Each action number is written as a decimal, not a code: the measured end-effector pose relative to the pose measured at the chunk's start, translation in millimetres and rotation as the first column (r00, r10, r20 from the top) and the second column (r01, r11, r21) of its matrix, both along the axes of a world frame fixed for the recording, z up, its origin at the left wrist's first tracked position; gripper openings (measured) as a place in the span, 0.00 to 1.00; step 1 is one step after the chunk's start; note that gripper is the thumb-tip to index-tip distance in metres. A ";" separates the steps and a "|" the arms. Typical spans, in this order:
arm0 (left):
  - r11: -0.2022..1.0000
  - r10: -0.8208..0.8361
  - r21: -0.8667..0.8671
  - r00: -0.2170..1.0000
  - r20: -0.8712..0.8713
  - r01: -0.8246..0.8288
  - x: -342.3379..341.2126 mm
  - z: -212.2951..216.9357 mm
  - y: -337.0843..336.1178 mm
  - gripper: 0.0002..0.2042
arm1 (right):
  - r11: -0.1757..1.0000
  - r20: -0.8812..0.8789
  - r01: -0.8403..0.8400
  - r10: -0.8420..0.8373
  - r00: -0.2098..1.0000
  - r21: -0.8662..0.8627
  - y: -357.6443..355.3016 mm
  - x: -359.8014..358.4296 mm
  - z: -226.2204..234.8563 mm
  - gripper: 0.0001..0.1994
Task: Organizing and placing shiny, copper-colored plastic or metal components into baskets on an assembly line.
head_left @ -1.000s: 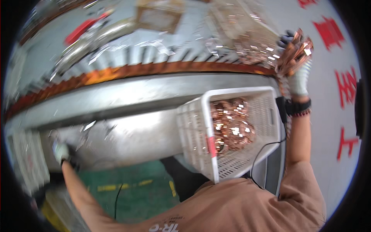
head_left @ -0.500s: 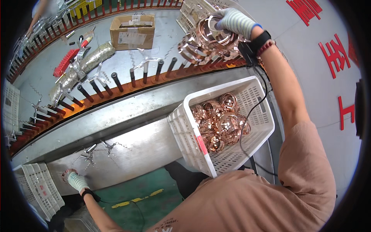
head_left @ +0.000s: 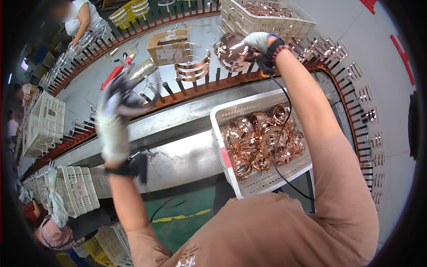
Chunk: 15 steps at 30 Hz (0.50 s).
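My right hand (head_left: pixel 258 42), in a pale knit glove, is closed on a bundle of shiny copper-coloured rings (head_left: pixel 232 52) above the row of pegs. My left hand (head_left: pixel 116 107), also gloved and smeared by motion, is raised over the peg row on the left. A blurred dark ring-shaped piece (head_left: pixel 147 104) appears in its fingers. Between my hands, a copper-coloured banded ring piece (head_left: pixel 192 71) stands at the pegs. Below my right forearm, a white plastic basket (head_left: pixel 226 171) holds many copper-coloured rings, and a black cable crosses it.
Dark upright pegs line the curved orange-brown track. A cardboard box (head_left: pixel 167 53), a red brush (head_left: pixel 111 76) and a second ring-filled basket (head_left: pixel 253 27) stand behind it. More white baskets (head_left: pixel 78 196) are at left. Co-workers are at the far left; shiny ring pieces line the right track.
My left hand has risen from low left to the peg row. The right hand has shifted left and slightly down with the rings. My view has turned, revealing co-workers and the right-hand track.
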<state>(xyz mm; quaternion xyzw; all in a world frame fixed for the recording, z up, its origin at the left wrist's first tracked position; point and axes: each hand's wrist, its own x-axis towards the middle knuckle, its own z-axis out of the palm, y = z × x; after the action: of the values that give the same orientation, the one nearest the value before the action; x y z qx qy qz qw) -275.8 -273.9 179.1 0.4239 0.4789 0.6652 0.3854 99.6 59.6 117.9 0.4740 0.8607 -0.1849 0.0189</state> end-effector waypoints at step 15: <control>0.814 -0.475 -0.545 0.312 -0.823 -0.199 -24.5 -48.3 220.1 0.15 | 0.899 -0.437 0.405 -0.300 0.848 0.167 -108.3 -96.5 -15.2 0.14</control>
<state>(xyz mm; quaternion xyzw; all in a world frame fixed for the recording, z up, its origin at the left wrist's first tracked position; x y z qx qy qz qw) -300.3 -53.8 130.8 0.6376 0.7399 0.0828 0.1979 3.0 -48.7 102.8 0.5754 0.7598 -0.1668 -0.2526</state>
